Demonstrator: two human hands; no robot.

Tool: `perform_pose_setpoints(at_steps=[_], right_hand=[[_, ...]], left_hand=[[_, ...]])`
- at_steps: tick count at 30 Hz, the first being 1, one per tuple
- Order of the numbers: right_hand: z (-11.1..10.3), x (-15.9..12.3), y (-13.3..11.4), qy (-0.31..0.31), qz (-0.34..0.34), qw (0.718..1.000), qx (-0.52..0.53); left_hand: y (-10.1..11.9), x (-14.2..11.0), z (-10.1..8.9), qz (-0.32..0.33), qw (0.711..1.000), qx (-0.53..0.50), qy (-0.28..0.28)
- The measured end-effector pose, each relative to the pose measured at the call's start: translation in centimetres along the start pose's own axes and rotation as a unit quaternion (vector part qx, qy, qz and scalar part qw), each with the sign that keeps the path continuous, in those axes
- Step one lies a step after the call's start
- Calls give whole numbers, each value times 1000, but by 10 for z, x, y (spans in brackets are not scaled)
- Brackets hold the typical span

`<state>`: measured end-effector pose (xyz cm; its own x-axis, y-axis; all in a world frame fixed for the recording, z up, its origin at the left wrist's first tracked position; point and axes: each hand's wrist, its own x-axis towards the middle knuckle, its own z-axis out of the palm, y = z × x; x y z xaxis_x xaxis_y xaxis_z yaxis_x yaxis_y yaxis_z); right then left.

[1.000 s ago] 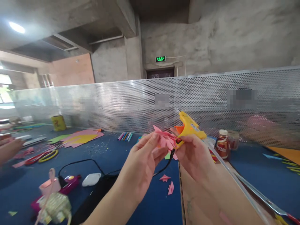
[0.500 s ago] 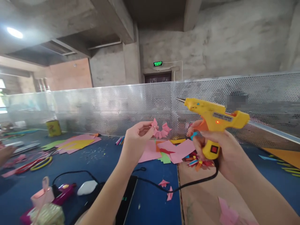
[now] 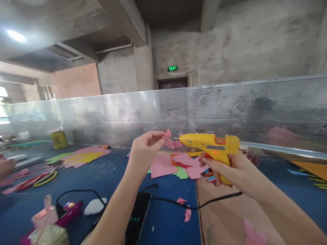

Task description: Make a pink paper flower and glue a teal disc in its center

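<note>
Between the fingertips of my left hand (image 3: pixel 148 149) is a pink folded-paper chain (image 3: pixel 173 144), a curved row of pointed pieces. Around the handle of a yellow hot glue gun (image 3: pixel 204 141) my right hand (image 3: pixel 227 163) is closed, with the gun nearly level. Its metal nozzle points left and is right at the paper chain; whether they touch I cannot tell. An orange light glows on the gun's side, and a clear glue stick (image 3: pixel 278 150) sticks out of its back. On the blue table below lie two loose pink folded pieces (image 3: pixel 188 214).
A cardboard sheet (image 3: pixel 219 217) covers the table at right. Coloured paper (image 3: pixel 160 165) lies behind my hands. A black cord (image 3: pixel 173 201) crosses the middle, beside a phone (image 3: pixel 138 214). Scissors (image 3: pixel 45 178) lie left, near another person's hand (image 3: pixel 6 166). A perforated metal screen (image 3: pixel 122 115) stands behind.
The glue gun in my right hand has come down and left, from above the table to the paper chain, and levelled. My left hand has barely moved.
</note>
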<state>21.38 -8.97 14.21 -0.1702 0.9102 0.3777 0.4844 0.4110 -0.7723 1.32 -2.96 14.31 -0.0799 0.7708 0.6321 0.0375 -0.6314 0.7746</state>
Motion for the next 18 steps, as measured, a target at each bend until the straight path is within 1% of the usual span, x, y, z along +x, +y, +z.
perform_pose_setpoints(at_steps=[2,5,9,12,16,18], right_hand=[[1,0,-1,22,-7,1000,2],[1,-1,-1,36,-14,999,3],[0,-2,1,56,-1,998,-23],[0,-4,-2,58,5,998,-2],[0,-5,-6,102,-8,994,45],[-1,-4,-6,98,-16,994,51]], left_hand=[[1,0,-1,1,1000,13,-3],[-1,-1,-3,20,999,18,-29],[-2,-3,-2,36,998,20,-50],[1,-5,-2,44,997,7,-67],[5,-7,-3,73,994,15,-78],[6,-7,-5,90,993,20,-80]])
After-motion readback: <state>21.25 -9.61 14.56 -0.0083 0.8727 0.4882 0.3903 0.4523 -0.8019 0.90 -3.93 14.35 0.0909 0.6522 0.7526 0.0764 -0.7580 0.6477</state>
